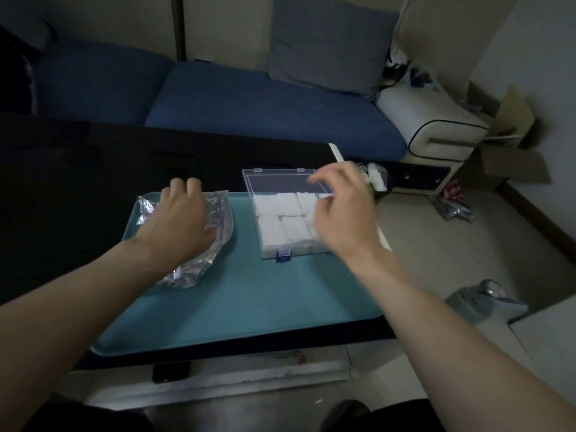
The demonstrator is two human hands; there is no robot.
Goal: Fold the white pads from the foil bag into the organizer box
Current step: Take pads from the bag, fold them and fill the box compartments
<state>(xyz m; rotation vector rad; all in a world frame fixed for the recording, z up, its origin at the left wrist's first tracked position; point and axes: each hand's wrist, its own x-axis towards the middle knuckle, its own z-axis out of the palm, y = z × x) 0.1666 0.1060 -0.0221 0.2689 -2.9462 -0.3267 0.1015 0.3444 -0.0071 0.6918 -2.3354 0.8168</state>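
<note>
**Pads in the box, both hands over the tray**

The organizer box (290,213) is clear plastic with its lid laid open toward the far edge of the bench (93,157); it stands at the far right of the teal tray (249,307). White pads (282,219) fill it in two rows, folded and packed tight. The foil bag (215,219) lies crumpled and shiny at the tray's far left corner. My left hand (180,222) rests on the bag, fingers curled down into the foil, gripping it. My right hand (343,210) hovers over the box's right side, fingers loosely bent and apart; they hold nothing I can make out.
</note>
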